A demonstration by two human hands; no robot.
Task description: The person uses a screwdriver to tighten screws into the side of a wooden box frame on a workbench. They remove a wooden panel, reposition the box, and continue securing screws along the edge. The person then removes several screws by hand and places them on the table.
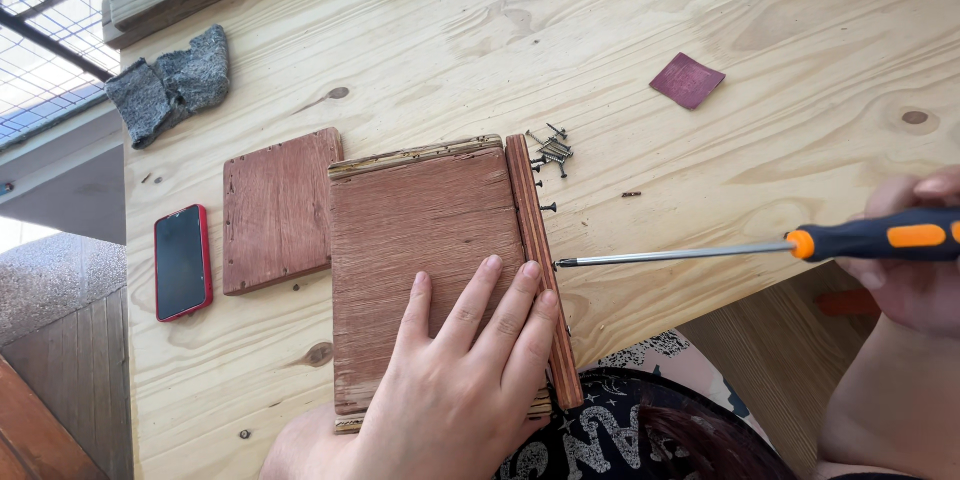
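My left hand (455, 380) lies flat, fingers spread, on the reddish-brown plywood box (430, 260) near the front edge of the pale pine tabletop (700, 10), pinning it so it cannot slide. My right hand (915, 260), its grip closed around the orange-and-black screwdriver (760, 248), aims the tip level at the box's upright side panel (540, 260), with loose dark screws (552, 152) kept close. That hand is cut off by the frame, and whether a screw sits at the tip I cannot tell.

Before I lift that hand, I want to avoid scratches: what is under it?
The left hand lies flat on a reddish wooden board. The wood beneath the palm is hidden.
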